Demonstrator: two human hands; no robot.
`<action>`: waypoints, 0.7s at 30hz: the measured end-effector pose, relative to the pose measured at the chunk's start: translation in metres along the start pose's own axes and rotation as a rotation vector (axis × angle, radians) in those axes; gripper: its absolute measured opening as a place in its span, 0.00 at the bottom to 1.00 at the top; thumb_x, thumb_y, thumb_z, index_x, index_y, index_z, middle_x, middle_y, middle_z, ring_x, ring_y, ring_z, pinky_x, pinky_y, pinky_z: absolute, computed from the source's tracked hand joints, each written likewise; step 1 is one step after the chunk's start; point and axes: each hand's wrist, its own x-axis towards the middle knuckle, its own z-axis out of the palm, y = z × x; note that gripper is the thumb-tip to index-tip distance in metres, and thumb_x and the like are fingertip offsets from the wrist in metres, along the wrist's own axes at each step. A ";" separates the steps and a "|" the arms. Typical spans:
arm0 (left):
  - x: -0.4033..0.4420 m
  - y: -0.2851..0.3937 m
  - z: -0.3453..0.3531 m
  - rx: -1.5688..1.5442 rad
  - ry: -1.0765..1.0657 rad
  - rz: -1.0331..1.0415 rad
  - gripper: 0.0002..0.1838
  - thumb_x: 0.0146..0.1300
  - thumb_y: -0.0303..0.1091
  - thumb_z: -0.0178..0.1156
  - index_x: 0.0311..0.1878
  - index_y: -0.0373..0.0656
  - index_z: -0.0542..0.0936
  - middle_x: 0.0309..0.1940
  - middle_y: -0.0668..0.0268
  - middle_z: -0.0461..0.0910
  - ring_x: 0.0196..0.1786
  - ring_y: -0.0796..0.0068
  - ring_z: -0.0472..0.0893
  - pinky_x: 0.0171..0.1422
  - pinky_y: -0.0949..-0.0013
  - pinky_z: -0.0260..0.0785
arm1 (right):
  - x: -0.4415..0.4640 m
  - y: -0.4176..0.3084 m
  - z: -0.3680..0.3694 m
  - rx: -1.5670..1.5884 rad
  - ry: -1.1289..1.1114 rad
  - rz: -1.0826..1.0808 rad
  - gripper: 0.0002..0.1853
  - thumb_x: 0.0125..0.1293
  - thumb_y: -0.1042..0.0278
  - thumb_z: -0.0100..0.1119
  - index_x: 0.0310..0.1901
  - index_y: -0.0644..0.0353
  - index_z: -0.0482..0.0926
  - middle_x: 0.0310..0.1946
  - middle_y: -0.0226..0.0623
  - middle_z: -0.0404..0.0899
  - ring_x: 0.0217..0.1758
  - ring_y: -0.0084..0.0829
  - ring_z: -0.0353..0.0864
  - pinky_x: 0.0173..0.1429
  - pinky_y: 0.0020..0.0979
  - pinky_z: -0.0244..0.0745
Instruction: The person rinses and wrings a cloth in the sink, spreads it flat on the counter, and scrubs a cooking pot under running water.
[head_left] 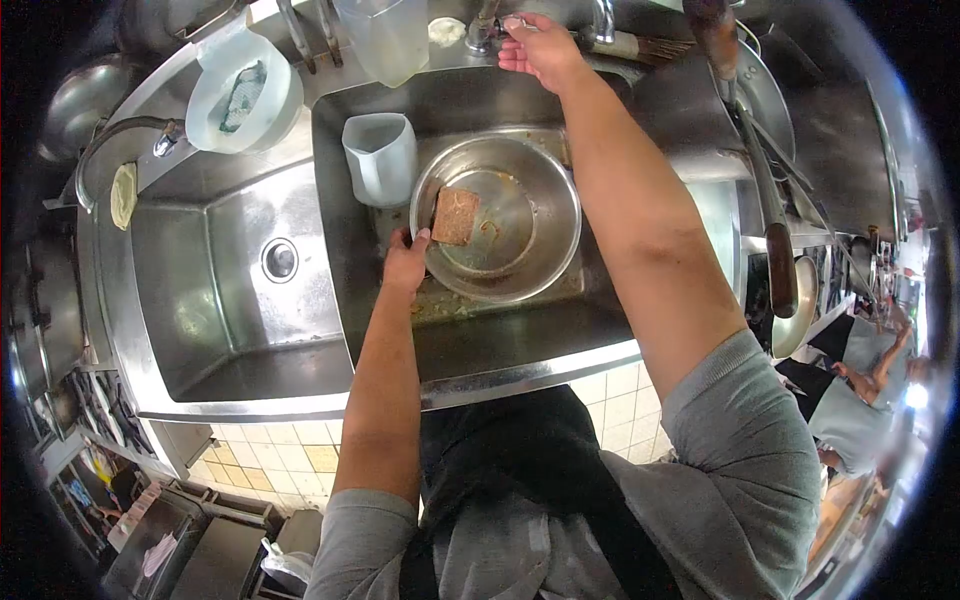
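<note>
A round stainless steel bowl sits in the right sink basin, with brownish residue and a little liquid inside. Against its inner left side lies a brown rectangular scouring sponge. My left hand grips the bowl's left rim, thumb on top and fingers at the outside. At the back edge of the sink, my right hand reaches up to the tap, its thumb and curled fingers around the tap handle. Beside the bowl, a white plastic jug stands in the same basin.
Left of this basin is a second sink basin with a drain. A white tub with a green-grey cloth, a clear plastic container and a brush line the back. Pans hang at right; people stand at far right.
</note>
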 end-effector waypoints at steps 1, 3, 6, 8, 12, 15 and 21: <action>-0.002 0.005 0.001 0.000 -0.005 0.002 0.30 0.65 0.50 0.57 0.61 0.37 0.68 0.53 0.51 0.77 0.55 0.55 0.77 0.58 0.59 0.66 | -0.001 -0.001 0.000 -0.007 -0.009 0.003 0.26 0.68 0.63 0.58 0.63 0.60 0.63 0.37 0.41 0.75 0.34 0.33 0.80 0.39 0.35 0.84; -0.008 0.014 0.000 0.017 -0.001 -0.042 0.30 0.66 0.50 0.57 0.62 0.37 0.67 0.53 0.50 0.77 0.55 0.53 0.76 0.59 0.58 0.66 | -0.004 -0.002 -0.003 -0.013 -0.015 0.007 0.26 0.67 0.65 0.59 0.63 0.61 0.63 0.40 0.42 0.74 0.38 0.33 0.80 0.45 0.36 0.83; -0.016 0.028 0.000 0.058 0.027 -0.064 0.29 0.67 0.50 0.56 0.62 0.37 0.67 0.54 0.51 0.76 0.56 0.54 0.76 0.58 0.57 0.66 | 0.000 0.002 -0.011 -0.086 -0.079 -0.098 0.26 0.67 0.70 0.58 0.64 0.61 0.62 0.40 0.41 0.75 0.37 0.32 0.80 0.44 0.34 0.83; -0.009 0.022 0.001 0.058 0.010 -0.057 0.29 0.67 0.49 0.56 0.61 0.37 0.67 0.53 0.51 0.76 0.56 0.54 0.76 0.58 0.57 0.66 | 0.013 0.010 -0.016 -0.102 -0.141 -0.144 0.22 0.67 0.75 0.55 0.61 0.56 0.62 0.38 0.39 0.77 0.30 0.27 0.78 0.32 0.29 0.80; 0.000 0.013 0.004 -0.034 -0.046 -0.032 0.27 0.66 0.48 0.57 0.59 0.36 0.69 0.52 0.52 0.77 0.54 0.55 0.77 0.58 0.58 0.66 | 0.023 0.026 -0.021 -0.194 -0.159 -0.271 0.22 0.65 0.80 0.54 0.58 0.52 0.61 0.36 0.39 0.76 0.27 0.25 0.76 0.30 0.28 0.78; -0.007 0.028 0.005 0.023 -0.025 -0.034 0.26 0.66 0.46 0.58 0.58 0.36 0.70 0.52 0.52 0.77 0.53 0.55 0.77 0.57 0.57 0.66 | 0.023 0.035 -0.019 -0.197 -0.135 -0.328 0.22 0.65 0.84 0.52 0.58 0.55 0.62 0.36 0.37 0.75 0.27 0.24 0.73 0.29 0.25 0.75; -0.012 0.036 0.012 0.137 0.075 -0.047 0.25 0.65 0.45 0.59 0.57 0.38 0.70 0.51 0.47 0.74 0.52 0.49 0.76 0.56 0.53 0.66 | -0.008 0.072 -0.014 -0.402 0.246 -0.651 0.17 0.65 0.70 0.58 0.55 0.55 0.69 0.34 0.42 0.79 0.32 0.31 0.81 0.34 0.32 0.78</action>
